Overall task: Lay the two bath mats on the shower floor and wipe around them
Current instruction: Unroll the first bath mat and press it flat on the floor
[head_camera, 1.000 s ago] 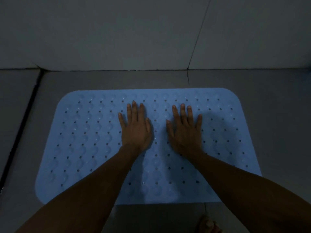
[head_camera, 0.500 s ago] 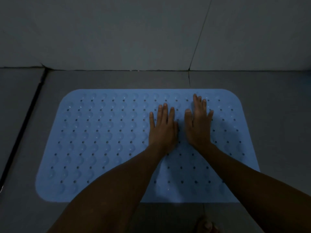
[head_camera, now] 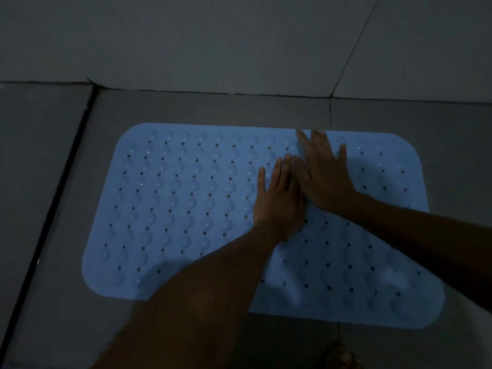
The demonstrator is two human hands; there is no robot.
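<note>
Lying flat beneath both hands, a blue bath mat [head_camera: 186, 209]; left hand [head_camera: 279, 201] and right hand [head_camera: 324, 179] spread, holding nothing.

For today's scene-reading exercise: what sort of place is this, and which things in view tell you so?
Most likely a dim bathroom or shower floor. A blue perforated bath mat lies flat on grey floor tiles where they meet a tiled wall, and both the left hand and right hand press flat on it.

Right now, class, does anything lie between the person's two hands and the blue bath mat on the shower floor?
Nothing visible does. The left hand and the right hand both lie flat, fingers straight, directly on the blue bath mat, side by side and touching. The mat itself lies directly on the grey shower floor.
</note>
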